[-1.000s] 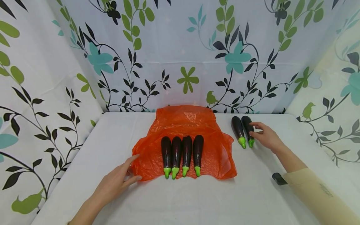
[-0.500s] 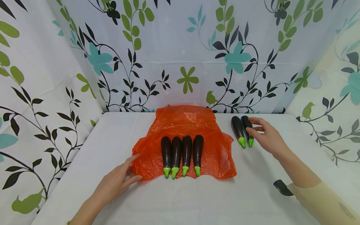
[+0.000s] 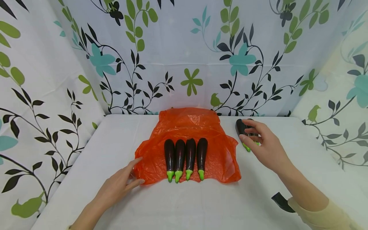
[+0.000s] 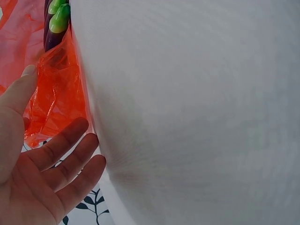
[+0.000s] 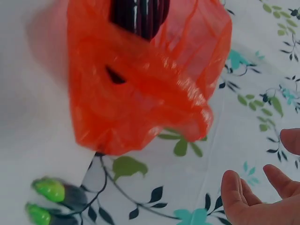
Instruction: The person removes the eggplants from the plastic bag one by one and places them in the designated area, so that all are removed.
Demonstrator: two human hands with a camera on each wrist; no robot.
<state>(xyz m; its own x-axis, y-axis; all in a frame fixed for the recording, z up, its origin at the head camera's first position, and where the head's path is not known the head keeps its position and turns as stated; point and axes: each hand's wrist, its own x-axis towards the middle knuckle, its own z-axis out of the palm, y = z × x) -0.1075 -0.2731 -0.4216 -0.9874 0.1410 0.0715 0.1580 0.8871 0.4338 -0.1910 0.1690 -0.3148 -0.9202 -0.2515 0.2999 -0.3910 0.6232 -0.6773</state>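
Observation:
In the head view, several dark purple eggplants (image 3: 180, 156) with green stems lie side by side on a spread-out orange-red plastic bag (image 3: 221, 156). My left hand (image 3: 116, 185) rests at the bag's left edge, fingers loosely spread and holding nothing; the left wrist view shows its palm beside the bag. Two more eggplants (image 3: 239, 127) lie to the right of the bag. Over them hangs my right hand (image 3: 265, 148), partly hiding the pair from the head camera. Its fingers are loosely bent, and the right wrist view shows nothing between them.
A white cloth covers the table (image 3: 178, 207). Behind and at both sides hangs a curtain (image 3: 161, 57) printed with leaves, flowers and birds. A black object (image 3: 283, 202) sits at the right wrist, beside the pale sleeve (image 3: 319, 217).
My right hand has moved left and nearer the camera, from beside the right-hand eggplant to over the pair. My left hand and the row on the bag have stayed put.

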